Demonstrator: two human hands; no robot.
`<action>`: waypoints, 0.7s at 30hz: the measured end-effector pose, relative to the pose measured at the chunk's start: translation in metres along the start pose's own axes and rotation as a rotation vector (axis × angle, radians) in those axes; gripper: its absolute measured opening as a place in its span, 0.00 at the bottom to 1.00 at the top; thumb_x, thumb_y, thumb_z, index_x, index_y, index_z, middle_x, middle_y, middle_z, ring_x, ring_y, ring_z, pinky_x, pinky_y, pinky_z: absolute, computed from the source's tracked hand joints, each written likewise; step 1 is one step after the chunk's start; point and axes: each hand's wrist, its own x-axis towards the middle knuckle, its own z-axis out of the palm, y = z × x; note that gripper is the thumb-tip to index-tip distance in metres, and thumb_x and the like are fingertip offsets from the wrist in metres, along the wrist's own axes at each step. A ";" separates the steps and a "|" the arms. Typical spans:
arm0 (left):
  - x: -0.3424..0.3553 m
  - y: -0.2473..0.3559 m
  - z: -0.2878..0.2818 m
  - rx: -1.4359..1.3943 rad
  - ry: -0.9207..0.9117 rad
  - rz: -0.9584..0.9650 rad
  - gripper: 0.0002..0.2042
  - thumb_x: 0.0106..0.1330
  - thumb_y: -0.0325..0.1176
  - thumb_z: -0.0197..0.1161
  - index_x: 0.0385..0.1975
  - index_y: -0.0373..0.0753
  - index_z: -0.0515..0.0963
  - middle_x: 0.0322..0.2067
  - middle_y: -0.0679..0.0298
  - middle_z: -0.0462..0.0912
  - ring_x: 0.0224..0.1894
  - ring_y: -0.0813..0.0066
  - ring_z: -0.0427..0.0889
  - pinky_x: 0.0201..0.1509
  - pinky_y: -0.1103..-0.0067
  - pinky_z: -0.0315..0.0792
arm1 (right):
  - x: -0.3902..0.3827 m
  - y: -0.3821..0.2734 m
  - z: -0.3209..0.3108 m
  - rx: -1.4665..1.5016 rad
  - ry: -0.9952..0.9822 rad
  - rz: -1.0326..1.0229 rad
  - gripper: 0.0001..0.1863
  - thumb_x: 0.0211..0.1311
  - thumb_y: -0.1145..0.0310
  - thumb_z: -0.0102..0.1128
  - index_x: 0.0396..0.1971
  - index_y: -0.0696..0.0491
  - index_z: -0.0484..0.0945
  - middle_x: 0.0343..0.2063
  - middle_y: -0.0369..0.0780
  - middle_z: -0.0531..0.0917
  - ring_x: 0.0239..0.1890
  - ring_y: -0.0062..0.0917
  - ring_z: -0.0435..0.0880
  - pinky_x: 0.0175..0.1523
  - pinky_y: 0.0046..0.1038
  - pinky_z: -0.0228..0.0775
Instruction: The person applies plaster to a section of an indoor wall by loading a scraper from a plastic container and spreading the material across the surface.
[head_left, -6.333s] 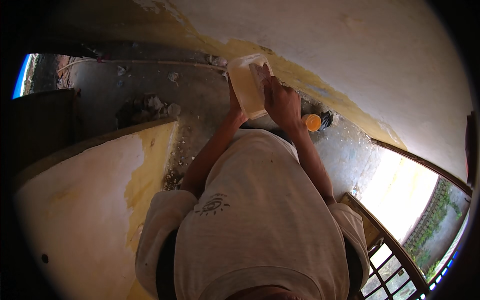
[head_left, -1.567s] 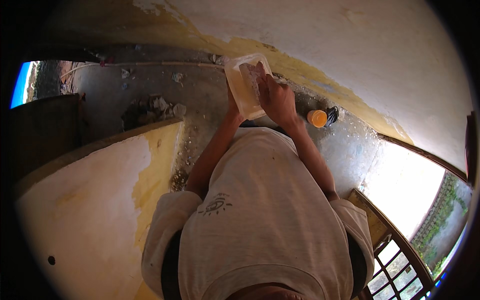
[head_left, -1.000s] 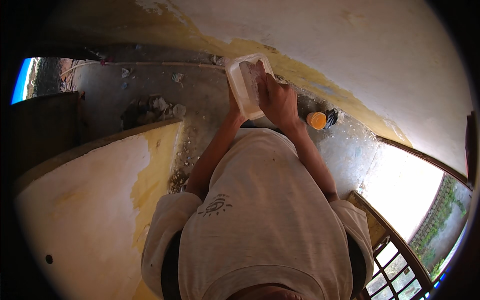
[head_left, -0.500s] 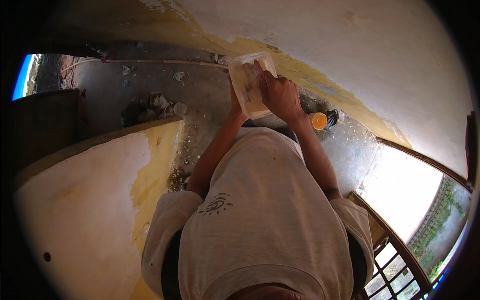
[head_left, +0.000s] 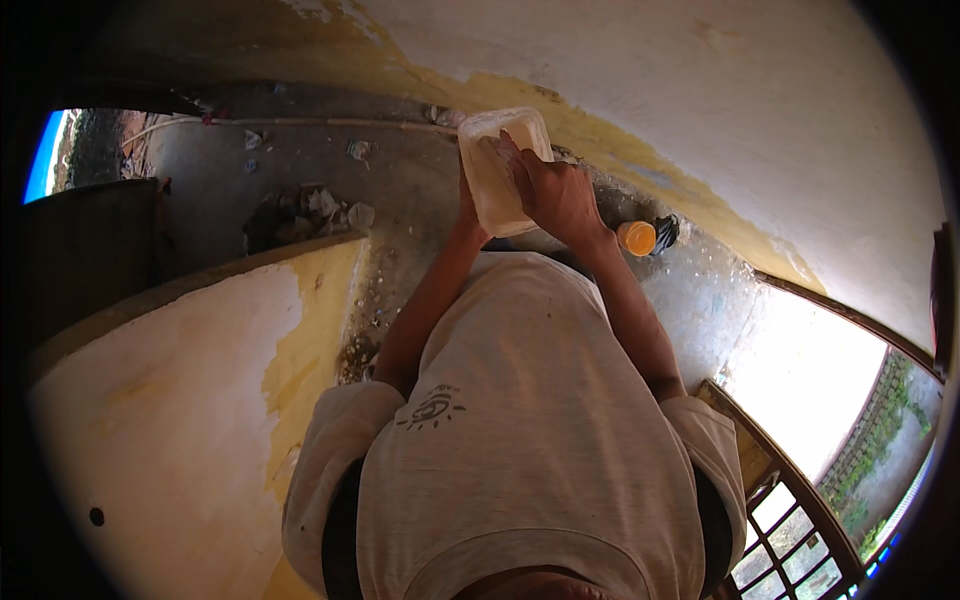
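Observation:
A clear rectangular plastic tub with pale, cream-coloured stuff inside is held up in front of my body. My left hand grips it along its left side, with most of the fingers hidden behind and under the tub. From the right, my right hand reaches over the rim. Its fingers are bent and pressed together inside the tub, with whitish stuff on the fingertips. Whether they pinch a piece of something cannot be made out.
An orange round container stands beside a black plastic bag at the wall's foot. A long pole lies along the far floor. Litter is heaped behind a low peeling wall. A barred door is at lower right.
The fingers of my right hand have shifted slightly within the tub, and whitish fingertips now show. The tub has tilted a little; my left hand keeps its hold.

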 end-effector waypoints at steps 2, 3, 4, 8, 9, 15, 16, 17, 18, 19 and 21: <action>-0.004 0.003 -0.001 0.024 -0.003 -0.031 0.32 0.72 0.63 0.37 0.65 0.46 0.64 0.58 0.60 0.73 0.58 0.62 0.76 0.61 0.65 0.74 | 0.003 0.008 -0.003 0.028 -0.066 0.047 0.08 0.65 0.67 0.57 0.37 0.56 0.77 0.18 0.51 0.79 0.22 0.50 0.80 0.27 0.44 0.73; -0.006 0.005 0.001 -0.014 -0.032 -0.056 0.30 0.74 0.59 0.36 0.67 0.46 0.61 0.61 0.59 0.71 0.60 0.62 0.74 0.63 0.65 0.72 | 0.005 0.005 -0.008 0.028 -0.067 0.046 0.08 0.65 0.67 0.57 0.37 0.56 0.77 0.18 0.51 0.79 0.22 0.50 0.80 0.27 0.44 0.73; -0.007 0.007 0.002 -0.052 -0.061 -0.080 0.28 0.76 0.54 0.34 0.69 0.46 0.58 0.63 0.59 0.69 0.62 0.62 0.73 0.65 0.66 0.70 | 0.008 0.002 -0.014 0.028 -0.036 0.022 0.09 0.65 0.67 0.57 0.40 0.56 0.78 0.18 0.52 0.79 0.22 0.49 0.80 0.28 0.44 0.73; -0.003 0.005 0.004 -0.059 -0.114 -0.070 0.27 0.76 0.53 0.35 0.69 0.46 0.58 0.63 0.59 0.69 0.62 0.62 0.73 0.65 0.66 0.70 | 0.009 0.006 -0.017 0.103 0.081 -0.006 0.14 0.65 0.69 0.57 0.49 0.56 0.78 0.19 0.52 0.79 0.24 0.48 0.81 0.28 0.43 0.73; -0.006 0.006 0.016 -0.063 -0.078 -0.047 0.29 0.75 0.57 0.36 0.67 0.46 0.62 0.60 0.59 0.72 0.59 0.63 0.76 0.61 0.65 0.73 | 0.007 0.003 -0.016 0.103 0.079 -0.005 0.14 0.65 0.69 0.57 0.49 0.56 0.78 0.19 0.52 0.79 0.24 0.48 0.81 0.28 0.43 0.73; -0.006 0.000 0.003 -0.056 -0.024 -0.024 0.30 0.73 0.61 0.38 0.64 0.46 0.65 0.57 0.60 0.75 0.56 0.63 0.77 0.58 0.65 0.76 | -0.006 -0.011 0.000 0.109 0.017 0.065 0.13 0.64 0.69 0.57 0.47 0.56 0.77 0.20 0.51 0.80 0.24 0.49 0.80 0.27 0.44 0.73; -0.006 -0.001 -0.001 -0.060 -0.004 -0.023 0.30 0.73 0.61 0.38 0.64 0.46 0.65 0.57 0.60 0.74 0.57 0.62 0.77 0.59 0.63 0.75 | -0.005 -0.009 -0.003 0.073 -0.031 0.076 0.12 0.65 0.69 0.57 0.45 0.56 0.77 0.20 0.51 0.80 0.23 0.49 0.80 0.27 0.44 0.73; -0.007 -0.001 -0.006 -0.057 -0.006 -0.025 0.30 0.73 0.61 0.38 0.64 0.46 0.65 0.57 0.60 0.74 0.57 0.62 0.77 0.59 0.63 0.75 | -0.004 -0.008 -0.005 0.038 -0.079 0.087 0.11 0.65 0.69 0.57 0.44 0.56 0.77 0.20 0.51 0.80 0.23 0.49 0.80 0.27 0.44 0.73; -0.008 0.001 -0.010 -0.110 -0.085 -0.010 0.29 0.74 0.58 0.37 0.66 0.45 0.62 0.60 0.60 0.71 0.60 0.62 0.74 0.62 0.63 0.72 | -0.002 -0.006 -0.007 0.038 -0.076 0.086 0.11 0.65 0.69 0.57 0.44 0.56 0.77 0.20 0.51 0.80 0.23 0.49 0.80 0.27 0.44 0.73; -0.008 0.001 -0.013 -0.163 -0.164 0.006 0.28 0.76 0.54 0.36 0.69 0.45 0.59 0.63 0.59 0.69 0.63 0.61 0.71 0.65 0.63 0.69 | 0.000 -0.005 -0.009 0.008 -0.075 0.058 0.10 0.65 0.69 0.57 0.43 0.56 0.77 0.21 0.51 0.80 0.24 0.49 0.81 0.28 0.44 0.73; -0.010 0.003 -0.010 -0.121 -0.127 0.003 0.29 0.74 0.58 0.38 0.66 0.46 0.62 0.61 0.60 0.71 0.60 0.61 0.73 0.62 0.62 0.72 | 0.003 -0.002 -0.013 -0.019 -0.072 0.022 0.09 0.64 0.69 0.57 0.41 0.56 0.77 0.21 0.51 0.80 0.25 0.48 0.81 0.28 0.44 0.73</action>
